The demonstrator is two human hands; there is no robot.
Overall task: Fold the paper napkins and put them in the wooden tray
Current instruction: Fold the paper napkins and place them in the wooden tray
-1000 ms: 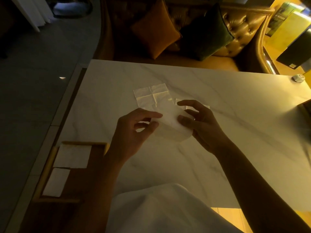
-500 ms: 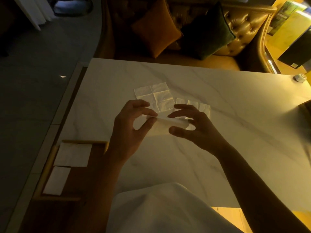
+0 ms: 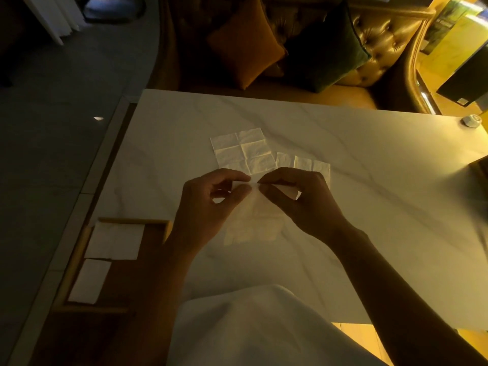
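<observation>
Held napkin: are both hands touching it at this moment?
Touching. The head view shows the left hand and right hand each pinching the held napkin along its top edge, fingertips nearly meeting at the middle.

The white marble table (image 3: pixel 369 207) is carrying an unfolded napkin (image 3: pixel 241 151), which is lying flat at centre. A second napkin (image 3: pixel 303 163) is lying just beside it on the right. A small round object (image 3: pixel 472 121) is sitting at the far right corner. A wooden tray (image 3: pixel 132 221) is sitting at the near-left edge.

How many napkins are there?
5: larger folded napkin and smaller folded napkin in the wooden tray; far napkin and right napkin on the table beyond the hands; held napkin pinched by left hand and right hand. Others may be hidden.
</observation>
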